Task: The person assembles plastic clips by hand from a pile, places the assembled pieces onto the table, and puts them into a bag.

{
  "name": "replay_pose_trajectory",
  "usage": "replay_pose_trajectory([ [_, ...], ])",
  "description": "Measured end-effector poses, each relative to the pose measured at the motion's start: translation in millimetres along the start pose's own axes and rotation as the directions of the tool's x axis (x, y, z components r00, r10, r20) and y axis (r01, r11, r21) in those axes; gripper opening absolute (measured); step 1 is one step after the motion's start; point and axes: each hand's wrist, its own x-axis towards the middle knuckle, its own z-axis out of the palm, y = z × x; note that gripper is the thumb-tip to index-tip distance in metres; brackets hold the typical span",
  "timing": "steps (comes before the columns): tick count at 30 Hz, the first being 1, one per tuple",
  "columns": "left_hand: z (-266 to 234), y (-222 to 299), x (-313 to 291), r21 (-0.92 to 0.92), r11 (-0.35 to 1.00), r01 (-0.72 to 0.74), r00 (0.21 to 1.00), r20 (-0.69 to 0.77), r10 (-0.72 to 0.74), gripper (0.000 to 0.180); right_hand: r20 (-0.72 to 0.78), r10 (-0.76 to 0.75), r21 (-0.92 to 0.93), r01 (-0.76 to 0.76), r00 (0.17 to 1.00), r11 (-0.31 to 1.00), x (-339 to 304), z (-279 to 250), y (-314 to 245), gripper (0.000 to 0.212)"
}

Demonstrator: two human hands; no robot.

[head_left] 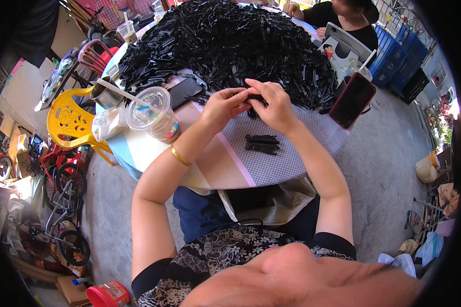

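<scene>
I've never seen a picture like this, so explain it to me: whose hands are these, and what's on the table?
This single bent-looking picture comes from a wide fisheye camera worn on a person's head, looking down. There is no robot: the left hand and right hand are the wearer's own, bare, and between them they hold a small black piece. The table carries a large heap of black pieces, a small cluster nearer the wearer, a clear cup and a dark phone.
</scene>
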Motion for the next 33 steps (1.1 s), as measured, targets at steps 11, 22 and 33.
replay_pose_trajectory([
  [11,-2,2,1,0.327,0.870,-0.369,0.929,0.125,0.348,0.030,0.210,0.351,0.346,-0.405,0.913,0.846,-2,-8,11,0.043],
  [22,10,13,-8,0.763,0.545,-0.348,0.897,0.100,0.431,0.025,0.121,0.198,0.261,-0.224,0.973,0.939,-2,-15,10,0.030],
  [33,-7,16,0,0.618,0.757,-0.211,0.972,0.217,0.093,0.024,0.290,0.434,0.499,-0.522,0.853,0.692,1,-22,24,0.029],
])
